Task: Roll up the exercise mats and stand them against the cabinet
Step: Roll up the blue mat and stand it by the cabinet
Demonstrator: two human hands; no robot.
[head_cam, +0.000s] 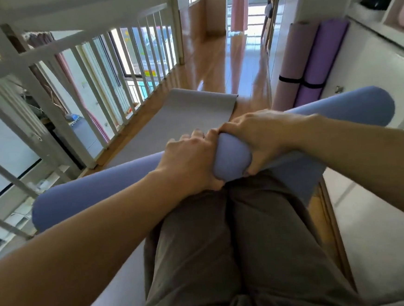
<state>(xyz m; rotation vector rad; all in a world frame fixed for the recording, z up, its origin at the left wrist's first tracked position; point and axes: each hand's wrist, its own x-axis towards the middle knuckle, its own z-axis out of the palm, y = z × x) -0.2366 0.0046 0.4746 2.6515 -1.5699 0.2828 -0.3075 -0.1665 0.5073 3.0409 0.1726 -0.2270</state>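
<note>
Two rolled mats, a pink mat and a purple mat, each bound with a black strap, are seen standing upright side by side against the white cabinet at the right. That part of the task can be judged done.

A blue mat is held as a thick roll lying crosswise over the knees of the kneeling person. Its middle is gripped by both hands. The left hand is curled over the top of the roll, and the right hand is wrapped round it just beside, with the thumb underneath. A blue flap shows below the roll at the right, so it cannot be told whether the rolling is quite finished. The roll has not yet been stood at the cabinet.

A grey mat is spread flat on the wooden floor ahead, beside the white railing. It is wholly unrolled, so it remains to be rolled and carried over.
</note>
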